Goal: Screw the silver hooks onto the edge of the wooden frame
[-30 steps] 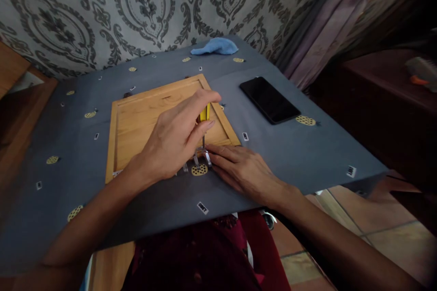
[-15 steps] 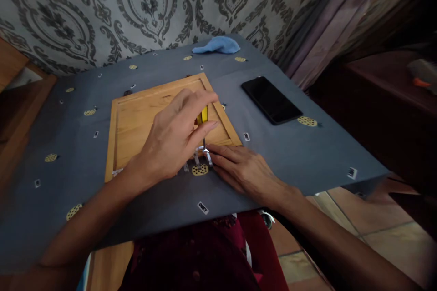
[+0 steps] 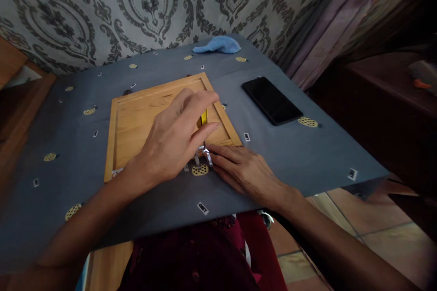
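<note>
My left hand [image 3: 174, 138] is closed around a yellow-handled screwdriver [image 3: 204, 117], held upright with its tip down on a small metal bracket [image 3: 204, 154] at the near edge of a wooden panel [image 3: 143, 118]. Fingers of my right hand [image 3: 241, 170] lie flat on the cloth and press against the bracket from the right, holding it against the panel. Most of the screwdriver handle is hidden by my left fingers.
A grey patterned cloth [image 3: 307, 154] covers the table. A black phone [image 3: 272, 100] lies to the right of the panel. A blue rag [image 3: 217, 45] sits at the far edge by the patterned wall. The table's edge drops to tiled floor at right.
My left fingers have shifted slightly around the screwdriver handle. The right hand, bracket and panel stay where they were.
</note>
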### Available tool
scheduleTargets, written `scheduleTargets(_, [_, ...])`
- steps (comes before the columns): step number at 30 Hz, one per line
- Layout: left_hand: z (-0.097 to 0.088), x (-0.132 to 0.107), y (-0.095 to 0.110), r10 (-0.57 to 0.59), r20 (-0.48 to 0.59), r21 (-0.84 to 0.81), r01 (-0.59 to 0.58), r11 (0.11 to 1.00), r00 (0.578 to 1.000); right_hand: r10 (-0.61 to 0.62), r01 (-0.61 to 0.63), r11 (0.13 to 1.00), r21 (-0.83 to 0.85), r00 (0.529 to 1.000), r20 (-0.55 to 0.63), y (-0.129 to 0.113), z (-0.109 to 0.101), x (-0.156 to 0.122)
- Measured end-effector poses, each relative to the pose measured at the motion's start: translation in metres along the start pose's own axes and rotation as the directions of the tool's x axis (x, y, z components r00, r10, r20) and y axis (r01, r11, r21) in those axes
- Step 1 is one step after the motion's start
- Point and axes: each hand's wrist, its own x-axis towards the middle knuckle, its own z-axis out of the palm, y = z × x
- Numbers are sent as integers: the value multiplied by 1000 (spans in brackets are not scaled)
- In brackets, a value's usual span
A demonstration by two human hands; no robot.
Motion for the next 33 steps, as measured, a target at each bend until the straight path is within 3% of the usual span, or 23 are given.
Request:
scheduleTargets(9, [-2,-1,2,15,20,-32,-14,999,1000,-3,3,1000,15,1000,-6,1,1,-1])
scheduleTargets(18, [-2,0,-3,-56,62,-55,60,997,997,3,-3,1000,31,1000,-14,0,-1,0])
scheduleTargets(29, [-17,1,1,-29,17,-18,30,999,999,6,-6,1000,24,1000,-7,-1,-2,0])
scheduleTargets(33, [-19,0,3,8,63,-36,-5,999,998,4,-4,1000,26,1000,-21,-1,-2,1])
